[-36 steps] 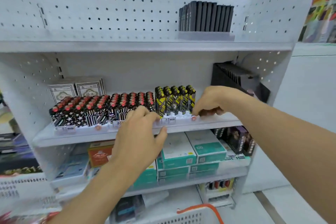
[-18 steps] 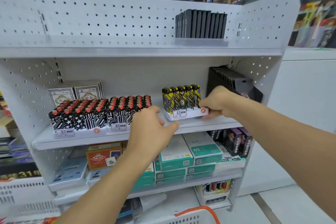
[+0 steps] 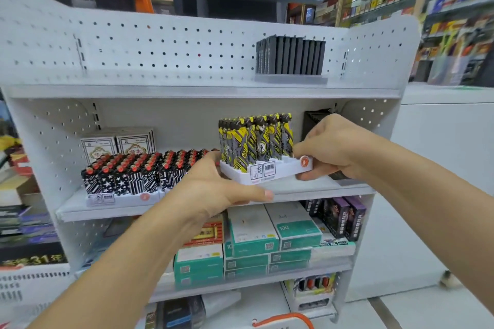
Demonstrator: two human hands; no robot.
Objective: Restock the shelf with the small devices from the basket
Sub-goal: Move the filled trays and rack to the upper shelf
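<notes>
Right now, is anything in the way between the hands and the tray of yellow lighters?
No. Both hands already touch the white tray of yellow lighters: the right hand grips its right end, the left hand supports its left side.

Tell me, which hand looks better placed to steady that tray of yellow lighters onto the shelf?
Probably the right hand: it pinches the white tray at its right end, where slots stand empty. The left hand only touches the tray's left end with straight fingers, near the shelf edge.

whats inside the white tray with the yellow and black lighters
Upright yellow-and-black lighters fill the back of the white plastic tray; its front right slots look empty. The slots behind the lighters are covered.
</notes>
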